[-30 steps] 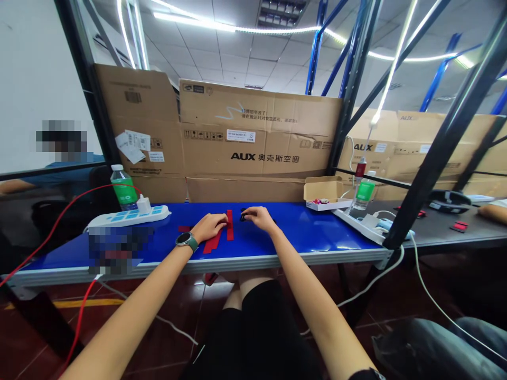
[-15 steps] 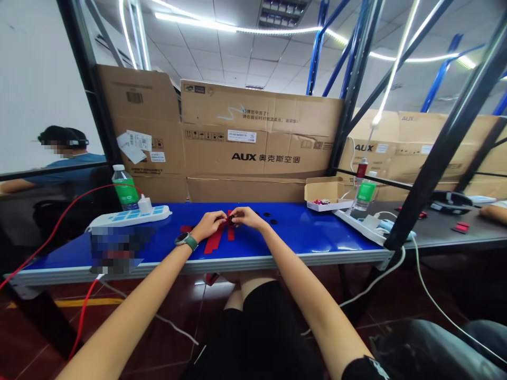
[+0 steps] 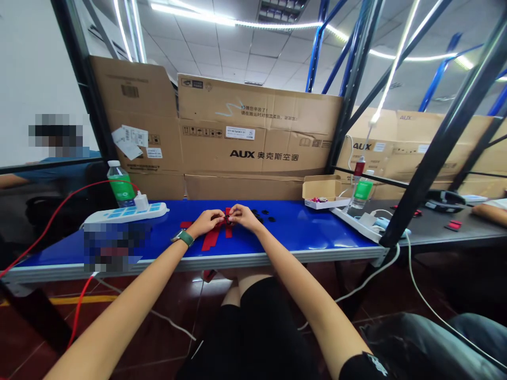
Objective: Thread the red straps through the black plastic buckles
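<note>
Head view: we find the left hand (image 3: 206, 222) and right hand (image 3: 242, 215) both pinched shut on the upper end of a red strip (image 3: 211, 238), mid blue table (image 3: 312, 235). Risk, in our judgement: the fingertip grip slips, knocking the loose black discs (image 3: 264, 216) nearby. Cardboard boxes (image 3: 257, 132) wall the rear; a power strip (image 3: 125, 212) lies left.

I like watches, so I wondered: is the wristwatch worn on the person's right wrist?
No, the wristwatch sits behind the left hand; the wrist of the right hand is bare.
</note>
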Demonstrator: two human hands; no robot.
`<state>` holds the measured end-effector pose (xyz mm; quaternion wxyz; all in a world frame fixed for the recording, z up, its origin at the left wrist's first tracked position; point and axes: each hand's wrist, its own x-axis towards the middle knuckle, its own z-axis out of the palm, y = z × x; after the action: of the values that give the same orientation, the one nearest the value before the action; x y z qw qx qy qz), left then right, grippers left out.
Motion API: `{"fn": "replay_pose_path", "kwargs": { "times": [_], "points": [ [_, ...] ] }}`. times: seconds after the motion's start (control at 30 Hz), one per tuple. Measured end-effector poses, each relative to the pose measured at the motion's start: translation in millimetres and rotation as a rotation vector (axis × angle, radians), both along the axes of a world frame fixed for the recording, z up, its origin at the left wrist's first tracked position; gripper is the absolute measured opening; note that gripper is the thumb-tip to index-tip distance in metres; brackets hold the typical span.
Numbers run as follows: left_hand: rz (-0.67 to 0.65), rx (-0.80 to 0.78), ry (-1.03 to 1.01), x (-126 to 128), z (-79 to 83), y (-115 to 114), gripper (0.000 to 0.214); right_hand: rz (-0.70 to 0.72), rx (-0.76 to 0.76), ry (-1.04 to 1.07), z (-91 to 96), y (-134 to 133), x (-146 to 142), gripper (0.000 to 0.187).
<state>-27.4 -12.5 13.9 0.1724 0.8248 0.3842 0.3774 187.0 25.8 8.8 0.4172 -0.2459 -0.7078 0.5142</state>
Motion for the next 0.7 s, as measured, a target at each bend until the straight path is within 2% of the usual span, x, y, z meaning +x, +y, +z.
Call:
{"fn": "replay_pose_path", "kwargs": {
  "times": [0.3,0.47,0.57,0.7],
  "points": [
    [-0.056,-0.045,-0.115,1,1.5,3,0.034,0.007,0.167,0.081,1.5,-2,-2,0.043],
    [-0.069,-0.063,-0.151,3,1.8,1,0.037,0.043,0.133,0.052,-0.1,-9,-5,0.041],
    [-0.037,-0.073,-0.172,6,3.0,-1,0.037,-0.011,0.076,0.025,-1.1,-10,-6,0.033],
    [0.027,-0.079,-0.210,7,3.6,-3,0.036,-0.142,0.151,-0.081,1.5,-7,-4,0.016]
  ]
}}
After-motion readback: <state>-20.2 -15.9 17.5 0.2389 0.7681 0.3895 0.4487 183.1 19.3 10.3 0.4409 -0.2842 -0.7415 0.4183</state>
